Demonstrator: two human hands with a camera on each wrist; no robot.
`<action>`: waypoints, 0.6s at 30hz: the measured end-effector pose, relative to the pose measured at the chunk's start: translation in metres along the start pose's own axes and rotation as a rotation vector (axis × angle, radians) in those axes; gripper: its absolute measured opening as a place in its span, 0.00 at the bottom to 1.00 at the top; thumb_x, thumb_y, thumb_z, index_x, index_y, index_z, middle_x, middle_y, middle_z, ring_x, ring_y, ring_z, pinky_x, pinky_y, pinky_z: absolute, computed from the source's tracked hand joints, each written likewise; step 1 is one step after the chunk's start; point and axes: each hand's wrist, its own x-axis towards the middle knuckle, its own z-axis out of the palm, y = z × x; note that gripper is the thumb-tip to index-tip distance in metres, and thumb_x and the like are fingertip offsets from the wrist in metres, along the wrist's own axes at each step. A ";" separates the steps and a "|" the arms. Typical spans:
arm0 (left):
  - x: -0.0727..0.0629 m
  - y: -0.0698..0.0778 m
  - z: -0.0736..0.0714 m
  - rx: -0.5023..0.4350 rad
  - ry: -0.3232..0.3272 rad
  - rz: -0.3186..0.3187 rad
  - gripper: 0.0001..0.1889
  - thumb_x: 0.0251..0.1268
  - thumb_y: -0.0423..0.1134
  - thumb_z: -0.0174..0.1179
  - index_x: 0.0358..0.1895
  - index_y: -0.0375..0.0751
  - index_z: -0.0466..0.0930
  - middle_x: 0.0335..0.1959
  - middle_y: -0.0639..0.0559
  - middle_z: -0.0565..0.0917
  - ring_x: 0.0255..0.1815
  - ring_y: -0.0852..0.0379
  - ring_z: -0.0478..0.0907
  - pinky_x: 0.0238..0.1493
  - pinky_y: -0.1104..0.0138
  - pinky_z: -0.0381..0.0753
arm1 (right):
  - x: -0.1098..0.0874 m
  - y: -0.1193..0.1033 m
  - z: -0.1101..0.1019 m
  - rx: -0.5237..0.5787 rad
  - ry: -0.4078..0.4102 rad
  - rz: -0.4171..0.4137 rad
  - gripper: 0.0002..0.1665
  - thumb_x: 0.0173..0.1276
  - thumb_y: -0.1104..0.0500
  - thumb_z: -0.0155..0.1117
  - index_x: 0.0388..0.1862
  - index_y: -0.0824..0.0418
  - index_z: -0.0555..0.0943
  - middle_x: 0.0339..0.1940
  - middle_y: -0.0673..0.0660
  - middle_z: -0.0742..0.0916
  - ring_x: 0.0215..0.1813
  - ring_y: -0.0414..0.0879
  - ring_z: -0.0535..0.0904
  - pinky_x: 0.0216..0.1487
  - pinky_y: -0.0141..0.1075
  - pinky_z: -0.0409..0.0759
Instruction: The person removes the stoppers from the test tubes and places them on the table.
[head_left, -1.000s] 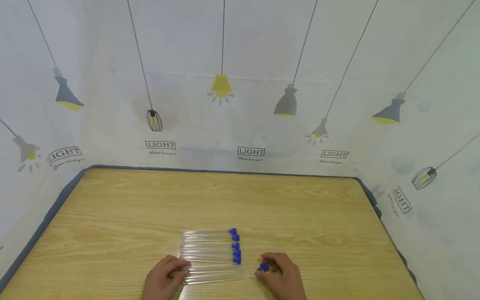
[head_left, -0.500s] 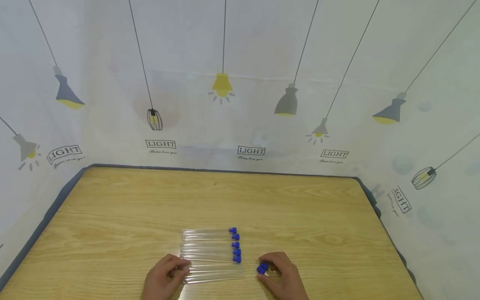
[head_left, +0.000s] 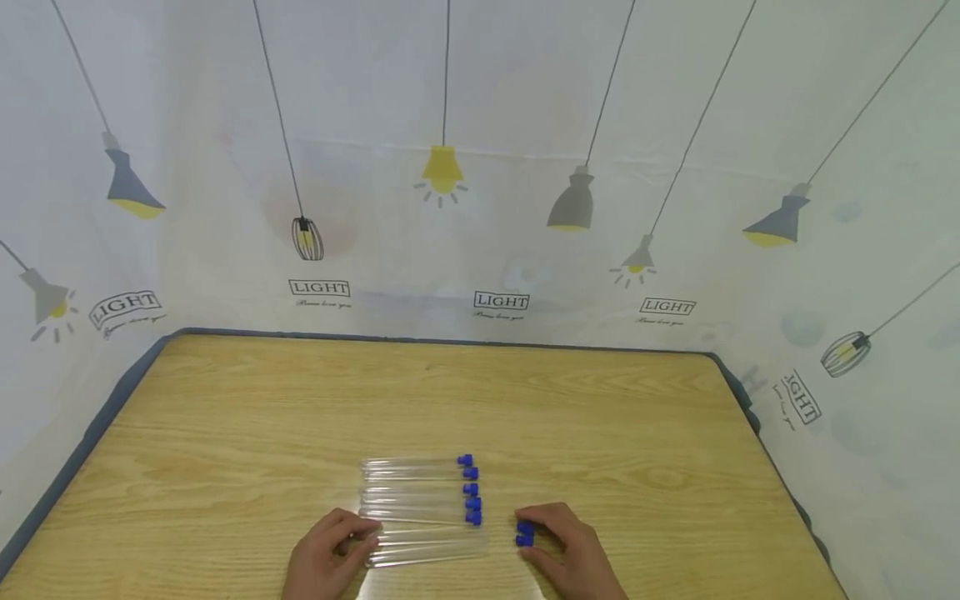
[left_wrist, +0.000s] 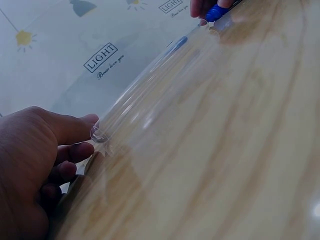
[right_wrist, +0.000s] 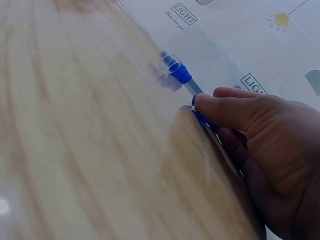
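Observation:
Several clear test tubes (head_left: 412, 490) with blue caps (head_left: 471, 489) lie side by side on the table. Nearer to me lie uncapped test tubes (head_left: 431, 550), their open ends to the right. My left hand (head_left: 326, 554) has thumb and index finger at the rounded left end of an uncapped tube; the left wrist view shows the fingertips right at that tube end (left_wrist: 99, 134). Right of the open ends, my right hand (head_left: 570, 550) holds two loose blue caps (head_left: 525, 535) between thumb and index finger. In the right wrist view the thumb (right_wrist: 220, 107) partly hides them.
The wooden table (head_left: 637, 433) has a dark blue edge (head_left: 450, 340) along its back and sides. Behind it hangs a pale wall covering (head_left: 360, 192) printed with lamps and lettering.
The two loose caps have turned between the right fingers and now sit one behind the other in line. The right hand has shifted slightly; the left hand and the tubes have kept their place.

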 end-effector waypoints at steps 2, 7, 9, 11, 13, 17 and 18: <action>0.000 0.000 0.000 0.001 -0.005 -0.003 0.14 0.45 0.26 0.73 0.33 0.48 0.85 0.30 0.68 0.78 0.29 0.69 0.75 0.26 0.73 0.75 | 0.000 0.000 0.000 -0.004 -0.001 -0.014 0.25 0.58 0.57 0.73 0.56 0.50 0.79 0.51 0.43 0.81 0.51 0.41 0.78 0.51 0.36 0.77; 0.000 0.000 -0.001 0.001 -0.008 -0.001 0.14 0.44 0.26 0.72 0.33 0.48 0.85 0.30 0.68 0.78 0.29 0.69 0.75 0.26 0.72 0.75 | 0.001 -0.001 -0.002 0.007 -0.024 -0.017 0.25 0.60 0.59 0.71 0.57 0.51 0.78 0.52 0.44 0.81 0.53 0.42 0.77 0.51 0.37 0.76; 0.000 0.000 0.000 0.004 -0.007 -0.002 0.14 0.44 0.26 0.73 0.33 0.49 0.85 0.30 0.68 0.77 0.29 0.69 0.74 0.25 0.73 0.75 | 0.001 -0.002 -0.003 0.021 -0.039 -0.006 0.25 0.60 0.59 0.70 0.57 0.51 0.78 0.52 0.43 0.81 0.54 0.42 0.76 0.52 0.37 0.76; 0.000 0.000 0.000 0.007 -0.003 0.004 0.15 0.44 0.25 0.73 0.33 0.48 0.85 0.30 0.68 0.77 0.29 0.69 0.74 0.25 0.73 0.75 | 0.001 -0.001 -0.003 0.035 -0.052 0.003 0.25 0.61 0.59 0.70 0.58 0.50 0.78 0.53 0.43 0.80 0.55 0.42 0.76 0.53 0.37 0.75; 0.000 0.000 0.000 0.007 0.000 0.008 0.15 0.43 0.25 0.73 0.33 0.49 0.85 0.30 0.68 0.77 0.29 0.69 0.75 0.25 0.73 0.75 | 0.001 0.000 -0.003 0.038 -0.057 -0.007 0.24 0.62 0.58 0.69 0.58 0.50 0.77 0.53 0.43 0.80 0.55 0.42 0.75 0.54 0.37 0.75; 0.000 -0.001 0.000 0.001 0.006 0.034 0.15 0.43 0.25 0.73 0.33 0.48 0.85 0.31 0.67 0.78 0.29 0.69 0.75 0.26 0.74 0.75 | 0.001 0.001 -0.002 0.036 -0.056 -0.039 0.23 0.64 0.57 0.67 0.59 0.51 0.77 0.54 0.44 0.80 0.56 0.43 0.75 0.54 0.37 0.75; 0.000 -0.002 0.000 -0.003 0.011 0.047 0.15 0.43 0.24 0.73 0.34 0.48 0.85 0.31 0.67 0.78 0.29 0.69 0.76 0.26 0.75 0.75 | 0.001 0.001 -0.003 0.041 -0.057 -0.040 0.23 0.64 0.57 0.67 0.59 0.51 0.77 0.54 0.44 0.80 0.56 0.43 0.75 0.54 0.37 0.74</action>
